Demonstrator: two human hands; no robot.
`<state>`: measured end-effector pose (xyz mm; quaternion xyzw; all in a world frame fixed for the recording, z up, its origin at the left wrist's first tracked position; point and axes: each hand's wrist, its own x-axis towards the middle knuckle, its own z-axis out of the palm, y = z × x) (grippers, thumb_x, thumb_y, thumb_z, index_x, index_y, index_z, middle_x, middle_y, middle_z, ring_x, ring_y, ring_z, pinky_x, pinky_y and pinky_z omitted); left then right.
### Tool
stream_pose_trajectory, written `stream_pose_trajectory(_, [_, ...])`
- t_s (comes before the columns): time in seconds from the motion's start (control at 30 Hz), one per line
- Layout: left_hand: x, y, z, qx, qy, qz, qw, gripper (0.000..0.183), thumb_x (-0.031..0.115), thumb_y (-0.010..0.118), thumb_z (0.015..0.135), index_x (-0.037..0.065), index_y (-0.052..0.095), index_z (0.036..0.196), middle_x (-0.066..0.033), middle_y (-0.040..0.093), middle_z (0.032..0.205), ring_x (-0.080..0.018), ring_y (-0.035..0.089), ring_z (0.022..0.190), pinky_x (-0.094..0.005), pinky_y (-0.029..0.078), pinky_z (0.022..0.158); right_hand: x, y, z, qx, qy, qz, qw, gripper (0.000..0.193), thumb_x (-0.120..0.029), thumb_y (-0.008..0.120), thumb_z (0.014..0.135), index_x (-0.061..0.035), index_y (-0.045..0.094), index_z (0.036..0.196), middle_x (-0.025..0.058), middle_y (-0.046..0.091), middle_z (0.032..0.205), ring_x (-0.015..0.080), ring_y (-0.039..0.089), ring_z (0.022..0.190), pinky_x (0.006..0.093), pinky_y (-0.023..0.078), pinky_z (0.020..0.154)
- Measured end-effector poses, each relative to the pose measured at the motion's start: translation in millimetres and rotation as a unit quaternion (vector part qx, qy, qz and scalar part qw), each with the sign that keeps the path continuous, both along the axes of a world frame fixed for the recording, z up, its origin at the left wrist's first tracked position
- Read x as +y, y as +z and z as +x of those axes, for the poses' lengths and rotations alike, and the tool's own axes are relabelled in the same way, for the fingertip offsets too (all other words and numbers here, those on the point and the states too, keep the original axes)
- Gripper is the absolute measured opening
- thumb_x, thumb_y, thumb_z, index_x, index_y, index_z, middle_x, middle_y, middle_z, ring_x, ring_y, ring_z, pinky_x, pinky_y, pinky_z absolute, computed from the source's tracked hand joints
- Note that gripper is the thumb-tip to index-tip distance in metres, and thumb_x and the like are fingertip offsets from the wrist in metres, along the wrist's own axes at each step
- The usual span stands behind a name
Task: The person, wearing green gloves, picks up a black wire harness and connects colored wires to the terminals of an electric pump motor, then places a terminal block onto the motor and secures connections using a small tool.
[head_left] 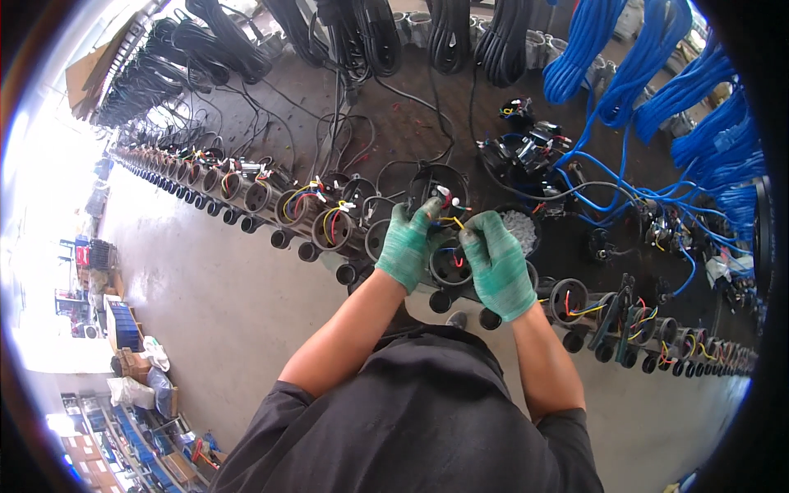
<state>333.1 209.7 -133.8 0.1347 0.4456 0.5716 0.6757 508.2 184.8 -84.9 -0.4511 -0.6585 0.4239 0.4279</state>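
Black shirt (403, 411), yellow wire (452, 219) (crosswise)

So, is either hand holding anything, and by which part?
The right hand appears to pinch a yellow wire by its right-hand stretch; the left hand is at its other side, but whether it grips the wire can't be told.

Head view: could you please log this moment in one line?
right hand: pinching yellow wire | left hand: close beside it | blue cables: upper right
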Motion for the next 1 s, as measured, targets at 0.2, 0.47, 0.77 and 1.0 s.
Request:
stream_pose_trajectory(0.2, [6.5, -13.7, -20.5, 0.330, -0.113, 0.057, 0.935, 0.072, 0.041, 0.076, 0.099, 0.006, 0.041, 0.151, -0.0143, 0.058, 0.132, -0.0234, 0.065, 0.112, -0.0382, 0.056, 0.095, 45.2, 27.5, 10.4, -0.207, 0.106, 0.130, 0.964, 0.005, -0.005, 0.061, 0.099, -0.0017, 0.059, 0.101, 0.0215, 0.067, 0.089, 0.0435, 0.067, 0.084, 0.0488, 0.052, 0.071])
stream_pose_trajectory(0.47, [-5.7, 53.2, -13.4, 0.442, -0.094, 0.197, 0.870, 0.025, 0.013, 0.068, 0.103, 0.004, 0.068, 0.126, -0.0053, 0.071, 0.098, -0.0097, 0.063, 0.086, -0.0271, 0.052, 0.077, 89.1, 55.1, 0.2, -0.467, 0.213, 0.216, 0.830, 0.021, -0.004, 0.066, 0.091, -0.0051, 0.067, 0.111, 0.0158, 0.074, 0.095, 0.0381, 0.073, 0.090, 0.0476, 0.057, 0.076])
stream_pose_trajectory(0.77, [1.1, 34.6, -17.8, 0.204, -0.205, 0.094, 0.953, 0.018, 0.015, 0.065, 0.105, 0.003, 0.069, 0.117, -0.0020, 0.070, 0.086, -0.0073, 0.063, 0.069, -0.0238, 0.051, 0.061, 94.4, 91.1, -11.3, -0.547, 0.284, 0.139, 0.775, 0.028, -0.007, 0.071, 0.089, -0.0082, 0.071, 0.117, 0.0153, 0.078, 0.095, 0.0360, 0.076, 0.094, 0.0470, 0.059, 0.079])
stream_pose_trajectory(1.0, [10.2, 33.9, -8.6, 0.136, -0.204, 0.108, 0.963, 0.017, 0.012, 0.064, 0.106, 0.000, 0.067, 0.118, -0.0085, 0.074, 0.098, -0.0155, 0.073, 0.078, -0.0300, 0.062, 0.074, 101.1, 81.9, -2.6, -0.526, 0.265, 0.166, 0.791, 0.025, -0.001, 0.067, 0.089, -0.0078, 0.068, 0.113, 0.0158, 0.075, 0.094, 0.0372, 0.074, 0.090, 0.0472, 0.058, 0.076])
